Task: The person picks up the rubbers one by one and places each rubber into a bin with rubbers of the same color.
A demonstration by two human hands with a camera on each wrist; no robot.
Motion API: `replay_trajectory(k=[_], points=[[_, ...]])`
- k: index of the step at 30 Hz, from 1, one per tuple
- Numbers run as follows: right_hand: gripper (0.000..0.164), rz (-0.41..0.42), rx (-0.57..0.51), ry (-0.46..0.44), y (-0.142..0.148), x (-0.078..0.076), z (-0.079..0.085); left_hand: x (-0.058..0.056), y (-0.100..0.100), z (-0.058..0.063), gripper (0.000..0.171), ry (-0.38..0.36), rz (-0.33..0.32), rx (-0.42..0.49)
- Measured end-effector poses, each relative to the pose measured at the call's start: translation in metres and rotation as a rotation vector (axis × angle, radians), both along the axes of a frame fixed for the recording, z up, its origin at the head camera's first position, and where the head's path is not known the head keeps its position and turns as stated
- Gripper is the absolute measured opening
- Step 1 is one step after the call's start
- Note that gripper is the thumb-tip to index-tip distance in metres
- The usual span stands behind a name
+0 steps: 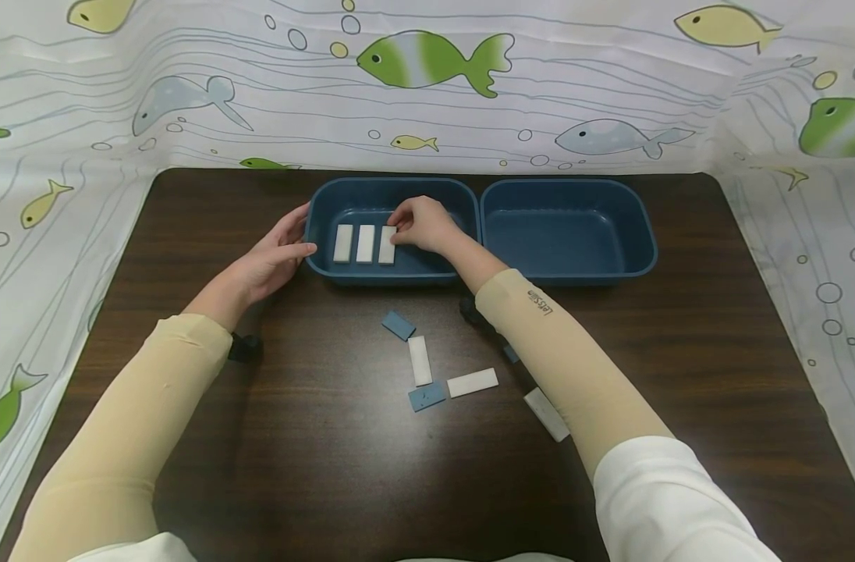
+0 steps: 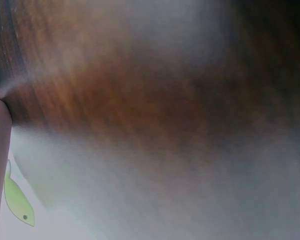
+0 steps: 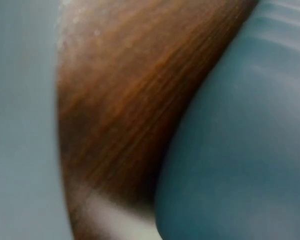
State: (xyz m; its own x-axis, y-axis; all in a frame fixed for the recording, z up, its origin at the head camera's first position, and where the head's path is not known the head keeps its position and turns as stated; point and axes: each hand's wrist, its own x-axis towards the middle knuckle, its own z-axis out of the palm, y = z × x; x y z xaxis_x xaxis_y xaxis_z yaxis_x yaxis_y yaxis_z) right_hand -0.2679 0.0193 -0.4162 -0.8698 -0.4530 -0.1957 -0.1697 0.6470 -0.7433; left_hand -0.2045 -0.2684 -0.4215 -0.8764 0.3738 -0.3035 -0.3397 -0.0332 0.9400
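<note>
From the head view, I see a person leaning over a dark wooden table [image 1: 294, 453], with two blue bins side by side at its far edge. In the left bin [image 1: 392, 275], three white blocks stand in a row; the right hand [image 1: 431, 225] pinches the rightmost white block [image 1: 387, 247] between thumb and fingers, while the other two, the left one [image 1: 342, 243] and the middle one [image 1: 365, 243], sit beside it. The left hand [image 1: 269, 257] rests against that bin's left end, thumb straight out at the rim, the fingers loosely extended and partly hidden. The right bin [image 1: 568, 277] has bare floor showing. Nearer the person lie loose white blocks [image 1: 473, 382] and blue blocks [image 1: 398, 325], some close by the right forearm in its beige sleeve [image 1: 554, 351]. The left wrist view gives blurred tabletop, a sliver of the hand at the left edge and a green fish [image 2: 19, 200] below; finger state I can't tell there. The right wrist view shows curved bluish surfaces [image 3: 235, 150] flanking brown wood, fingers out of sight.
</note>
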Motion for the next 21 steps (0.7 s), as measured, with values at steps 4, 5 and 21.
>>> replay_trajectory(k=[4, 5, 21], points=[[0.028, -0.015, -0.017, -0.003, 0.001, 0.001, 0.001, -0.001, 0.0, -0.001, 0.081, 0.006, 0.0, -0.014], [0.028, -0.018, -0.021, 0.0, 0.002, 0.001, 0.001, -0.001, 0.0, -0.001, 0.081, 0.008, 0.001, -0.015], [0.026, -0.015, -0.097, 0.092, 0.012, 0.011, 0.024, 0.0, 0.0, 0.001, 0.08, 0.003, 0.003, -0.014]])
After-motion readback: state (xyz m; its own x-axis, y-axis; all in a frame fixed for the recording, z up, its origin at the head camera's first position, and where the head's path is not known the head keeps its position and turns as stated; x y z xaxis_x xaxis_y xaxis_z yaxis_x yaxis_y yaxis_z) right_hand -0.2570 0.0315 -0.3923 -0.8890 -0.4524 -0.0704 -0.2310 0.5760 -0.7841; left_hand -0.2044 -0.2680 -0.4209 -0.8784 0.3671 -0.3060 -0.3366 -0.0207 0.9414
